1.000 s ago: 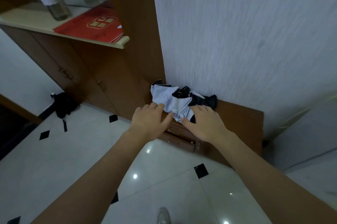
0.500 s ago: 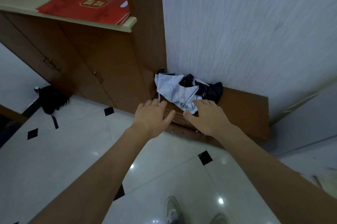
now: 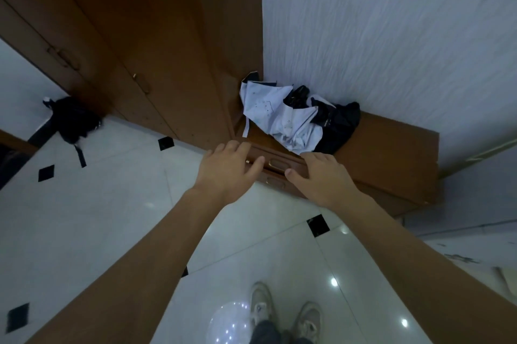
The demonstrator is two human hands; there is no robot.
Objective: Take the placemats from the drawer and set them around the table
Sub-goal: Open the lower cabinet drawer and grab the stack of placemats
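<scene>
Both hands are now lower than before, off the crumpled cloth [image 3: 282, 117] and at the top drawer [image 3: 275, 162]. Left hand [image 3: 228, 170] is reaching palm-down, fingers loosely spread over its front; right hand [image 3: 321, 175] is lying flat beside the handle. Placemats are not showing.

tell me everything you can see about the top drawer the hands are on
The top drawer sits in a low cabinet of brown, wood-look material against the white wall. Its front carries a recessed oval pull with a brassy rim. It looks shut or barely open; nothing inside shows. The left hand lies over its left end, the right hand on its right end. A second drawer front sits just below. Crumpled white and black cloth lies on the cabinet top above it.
</scene>
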